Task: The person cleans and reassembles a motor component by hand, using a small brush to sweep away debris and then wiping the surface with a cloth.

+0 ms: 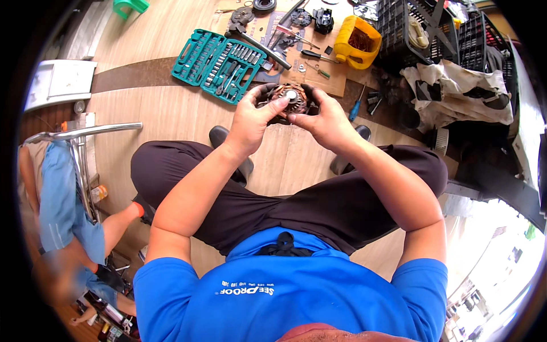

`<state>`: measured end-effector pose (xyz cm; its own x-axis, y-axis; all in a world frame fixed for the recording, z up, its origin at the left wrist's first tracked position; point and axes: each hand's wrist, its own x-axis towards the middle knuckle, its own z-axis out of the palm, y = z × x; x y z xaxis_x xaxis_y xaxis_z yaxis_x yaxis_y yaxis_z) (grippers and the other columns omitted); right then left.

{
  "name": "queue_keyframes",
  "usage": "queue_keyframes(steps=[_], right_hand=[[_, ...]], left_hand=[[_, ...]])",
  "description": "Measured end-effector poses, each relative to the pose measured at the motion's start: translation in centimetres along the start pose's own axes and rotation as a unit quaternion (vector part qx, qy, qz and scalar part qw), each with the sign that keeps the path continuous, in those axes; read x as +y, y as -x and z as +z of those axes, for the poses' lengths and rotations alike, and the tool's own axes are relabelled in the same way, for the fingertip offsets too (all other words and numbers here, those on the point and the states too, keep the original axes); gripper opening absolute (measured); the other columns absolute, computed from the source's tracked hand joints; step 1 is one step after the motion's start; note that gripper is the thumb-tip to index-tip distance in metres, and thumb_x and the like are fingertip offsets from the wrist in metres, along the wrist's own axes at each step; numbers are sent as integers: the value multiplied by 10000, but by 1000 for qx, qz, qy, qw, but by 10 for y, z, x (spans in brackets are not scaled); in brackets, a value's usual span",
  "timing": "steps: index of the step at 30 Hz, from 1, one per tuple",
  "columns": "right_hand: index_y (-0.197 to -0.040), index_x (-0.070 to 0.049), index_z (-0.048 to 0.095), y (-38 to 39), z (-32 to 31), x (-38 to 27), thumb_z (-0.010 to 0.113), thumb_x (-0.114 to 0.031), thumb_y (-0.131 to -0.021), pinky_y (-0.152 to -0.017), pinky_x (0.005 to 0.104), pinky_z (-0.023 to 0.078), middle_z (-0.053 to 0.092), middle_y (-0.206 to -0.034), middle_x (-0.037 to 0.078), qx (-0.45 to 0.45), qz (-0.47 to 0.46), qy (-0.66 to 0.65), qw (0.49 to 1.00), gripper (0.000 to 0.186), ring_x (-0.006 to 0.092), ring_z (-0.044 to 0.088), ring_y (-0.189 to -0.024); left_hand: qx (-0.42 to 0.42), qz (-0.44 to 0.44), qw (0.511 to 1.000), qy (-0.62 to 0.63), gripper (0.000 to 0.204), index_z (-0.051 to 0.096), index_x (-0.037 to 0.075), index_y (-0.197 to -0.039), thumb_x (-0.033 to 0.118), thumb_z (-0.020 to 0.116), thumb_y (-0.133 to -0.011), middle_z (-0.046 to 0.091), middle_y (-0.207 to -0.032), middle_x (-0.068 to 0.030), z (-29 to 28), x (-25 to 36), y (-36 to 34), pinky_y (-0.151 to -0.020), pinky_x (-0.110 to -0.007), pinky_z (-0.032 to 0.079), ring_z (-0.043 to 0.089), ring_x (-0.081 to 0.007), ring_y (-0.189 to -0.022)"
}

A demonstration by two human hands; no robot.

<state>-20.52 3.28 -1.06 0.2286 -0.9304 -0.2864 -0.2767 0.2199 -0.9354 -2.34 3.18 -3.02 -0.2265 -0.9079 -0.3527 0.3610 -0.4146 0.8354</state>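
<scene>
In front of me I hold a round motor part with copper windings (292, 98), its toothed middle and pale shaft end turned up. My left hand (252, 121) wraps its left side, with the thumb laid across the top near the centre. From the other side my right hand (329, 118) grips it, thumb at the near edge and fingers curled round the far right. Both hands have dark, dirty fingertips. The underside of the part is hidden by my hands. Just beyond my left hand lies an open green socket set (219, 64).
A cardboard sheet (337, 81) carries screwdrivers, a hammer-like tool and black parts. Behind it stand a cut yellow jug (358, 41) and black crates (419, 31). A blue-handled screwdriver (356, 105) lies right of my hands. Another person (60, 194) sits at left beside a metal tube frame (85, 132).
</scene>
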Motion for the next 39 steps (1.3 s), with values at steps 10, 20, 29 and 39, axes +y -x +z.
queue_keyframes(steps=[10,20,29,39], right_hand=[[-1324,68,461,-4,-5,5,687,-28,-788,-960,299,467,608,-1192,119,-50,0,-198,979,589,175,585,-1083],[-1239,57,528,-5,-8,-1,539,-73,-938,-871,298,520,626,-1163,116,-37,102,-388,915,328,170,628,-1003],[-1219,-20,507,-2,-10,-6,505,-320,-1010,-790,354,562,612,-1155,93,-20,130,-451,883,366,198,657,-962],[-1372,23,385,-2,-13,-7,373,-496,-1016,-945,443,492,548,-1286,182,-31,154,-403,902,630,275,599,-1105]], left_hand=[[25,-40,987,154,470,567,-3,-1187,395,369,-1034,638,-1091,-131,-10,12,2,-804,-431,564,650,-246,-958],[15,-62,982,180,511,553,5,-1192,449,362,-1028,638,-1122,-140,-12,7,0,-830,-440,558,651,-260,-983],[10,-77,981,176,588,526,-16,-1206,510,347,-1015,617,-1138,-148,-11,8,-1,-871,-446,543,635,-271,-1036],[3,-88,982,166,625,498,-29,-1245,528,331,-1014,602,-1174,-153,-8,11,0,-890,-450,532,621,-272,-1061]])
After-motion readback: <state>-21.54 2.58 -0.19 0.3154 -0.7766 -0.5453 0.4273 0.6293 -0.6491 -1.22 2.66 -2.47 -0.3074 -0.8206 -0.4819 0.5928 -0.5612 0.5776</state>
